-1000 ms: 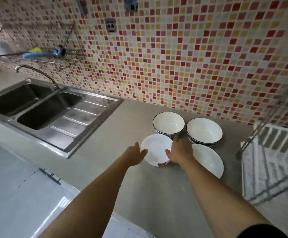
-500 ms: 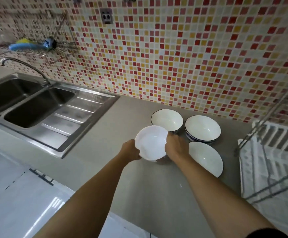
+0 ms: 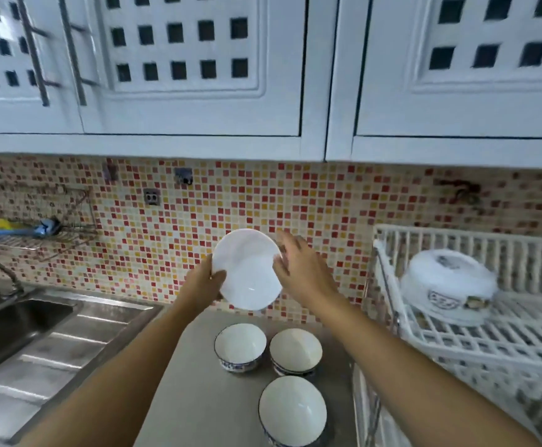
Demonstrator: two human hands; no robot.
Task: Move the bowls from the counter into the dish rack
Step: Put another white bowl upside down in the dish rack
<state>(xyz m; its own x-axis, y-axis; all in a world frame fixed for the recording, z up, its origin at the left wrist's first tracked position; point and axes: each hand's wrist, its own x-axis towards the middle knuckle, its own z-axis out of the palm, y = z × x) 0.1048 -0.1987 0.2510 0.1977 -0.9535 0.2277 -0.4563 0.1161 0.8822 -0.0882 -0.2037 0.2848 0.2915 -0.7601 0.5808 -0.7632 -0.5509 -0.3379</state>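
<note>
A white bowl is held up in front of the tiled wall, tilted with its inside facing me. My left hand grips its left rim. My right hand touches its right rim with the fingers spread. Three blue-rimmed white bowls stay on the grey counter below: one at the back left, one at the back right, one nearest me. The white dish rack stands to the right, with an upturned white bowl on its upper shelf.
A steel double sink with a drainboard and a tap lies to the left. A wire wall shelf holds a blue and yellow brush. White wall cabinets hang above the counter.
Both hands have lifted the white bowl off the counter and raised it well above the other bowls. The camera has tilted up, so the cabinets and the rack's upper shelf now show.
</note>
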